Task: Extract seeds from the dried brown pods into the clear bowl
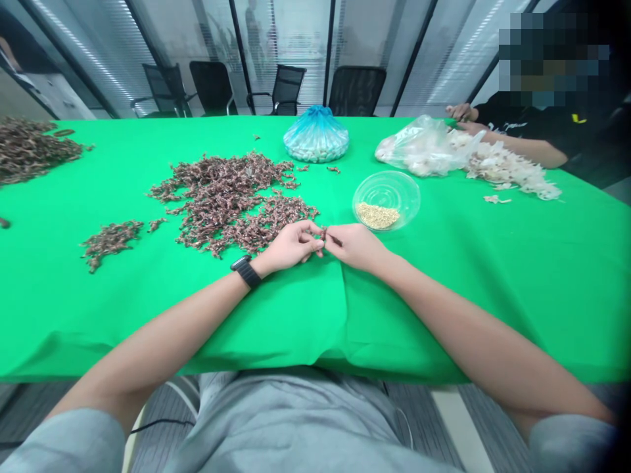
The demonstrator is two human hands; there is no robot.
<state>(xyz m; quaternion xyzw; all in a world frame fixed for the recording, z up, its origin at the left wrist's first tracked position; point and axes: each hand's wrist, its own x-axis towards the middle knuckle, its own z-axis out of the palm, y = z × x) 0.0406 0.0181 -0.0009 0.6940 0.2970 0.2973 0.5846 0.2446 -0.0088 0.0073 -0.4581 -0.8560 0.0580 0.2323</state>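
Note:
My left hand [294, 244] and my right hand [355, 247] meet at the middle of the green tablecloth [444, 276]. Between their fingertips is a tiny brown dried piece [323, 234], pinched by both hands and partly hidden by the fingers. A large heap of brown dried sprigs [231, 207] lies just beyond my left hand, almost touching it. Beyond my right hand stands a clear plastic bowl [387, 200] holding a small mound of pale tan seeds [377, 215]. A black watch [246, 271] circles my left wrist.
A smaller brown heap [111, 243] and a larger one [29, 151] lie to the left. A blue-tied bag of pale items [316, 136] stands at the far side. At the far right, a co-worker's hands [461, 118] work near a clear bag [424, 148] and pale husks [507, 171].

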